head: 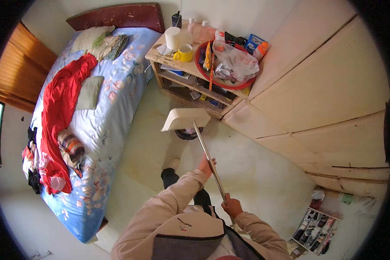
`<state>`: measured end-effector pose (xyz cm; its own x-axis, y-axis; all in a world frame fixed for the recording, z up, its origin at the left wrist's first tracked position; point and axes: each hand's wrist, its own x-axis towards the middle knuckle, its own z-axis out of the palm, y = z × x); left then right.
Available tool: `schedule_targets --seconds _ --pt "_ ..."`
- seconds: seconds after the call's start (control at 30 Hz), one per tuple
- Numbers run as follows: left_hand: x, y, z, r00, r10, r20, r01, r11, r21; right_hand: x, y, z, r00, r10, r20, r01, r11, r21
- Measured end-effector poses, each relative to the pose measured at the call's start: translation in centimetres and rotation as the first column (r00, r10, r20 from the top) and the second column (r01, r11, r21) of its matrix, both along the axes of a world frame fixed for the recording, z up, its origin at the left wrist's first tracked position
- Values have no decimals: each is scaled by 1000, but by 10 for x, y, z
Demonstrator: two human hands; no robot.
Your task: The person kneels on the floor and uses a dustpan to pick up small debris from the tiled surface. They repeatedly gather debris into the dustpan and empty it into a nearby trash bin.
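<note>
A long-handled broom [186, 117] with a broad white head and a bristly lower edge is held out in front of me. Its metal handle [217, 179] slopes down towards my body. My left hand [206, 166] is wrapped around the middle of the handle, partly behind it. Lower down, my right hand [232, 206] grips the handle near its end. The head overlaps a small dark bin or basin [189, 134] in the view and hides part of it. Whether the head touches the floor [256, 169] I cannot tell.
Left is a bed [117, 107] with a red cloth [60, 97] and pillows. Ahead, a wooden shelf unit [195, 85] bears a yellow mug [184, 53], a paper roll [172, 38] and a full red basin [200, 70]. Cupboards [312, 87] line the right; a shoe rack [316, 227] stands lower right.
</note>
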<state>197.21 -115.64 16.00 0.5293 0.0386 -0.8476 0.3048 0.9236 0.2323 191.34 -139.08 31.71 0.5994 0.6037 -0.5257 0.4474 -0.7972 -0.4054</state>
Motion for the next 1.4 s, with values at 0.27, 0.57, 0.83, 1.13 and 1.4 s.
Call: schedule_targets --seconds 0.27,0.57,0.83,1.13,1.4 --pt "-68 79 -97 968 166 190 -216 934 285 -15 43 17 999 -1 -38 6 993 119" --pt "-54 99 -30 968 -218 -128 237 959 154 -38 58 15 990 -141 -19 142 988 58" --pt "-40 87 -12 948 -299 105 301 954 -3 -75 92 26 970 -238 -45 240 970 41" --pt "-112 152 -2 896 -409 -175 436 885 165 -184 60 60 585 -743 -324 797 602 59" --pt "-124 93 -15 655 -747 -112 739 605 296 -261 -37 56 35 -777 -629 998 60 -19"
